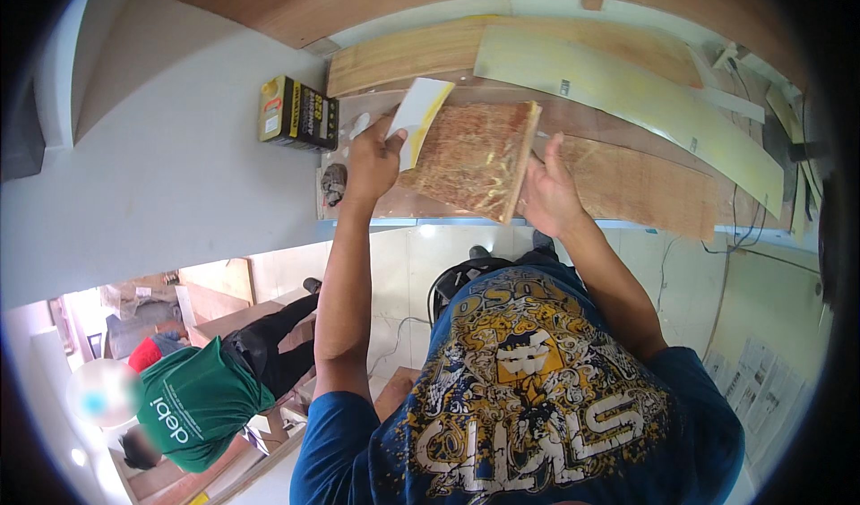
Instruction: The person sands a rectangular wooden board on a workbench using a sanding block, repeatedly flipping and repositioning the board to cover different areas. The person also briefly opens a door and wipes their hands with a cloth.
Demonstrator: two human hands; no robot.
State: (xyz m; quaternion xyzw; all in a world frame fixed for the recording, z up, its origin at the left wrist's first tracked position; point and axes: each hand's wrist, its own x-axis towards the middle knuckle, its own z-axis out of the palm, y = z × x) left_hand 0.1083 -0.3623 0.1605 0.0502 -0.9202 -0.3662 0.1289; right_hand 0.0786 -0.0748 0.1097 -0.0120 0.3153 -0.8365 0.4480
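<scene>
My left hand (376, 159) grips a white sheet piece (424, 112) with yellow smears along one edge, its thumb on the face. The sheet overlaps the left end of a wooden board (470, 152), whose brown face bears yellowish glue-like streaks. Against the board's right edge rests my right hand (552, 189), thumb raised and fingers partly hidden behind the board. The board is tilted above the worktop. Whether the left fingers also hold the board is hidden.
An adhesive can (295, 114) and a crumpled dark lump (334, 184) are at left. A long yellowish strip (625, 109) and thin wood panels (638, 182) lie behind and right, near cables (738, 233). A person in green (195, 397) is at lower left.
</scene>
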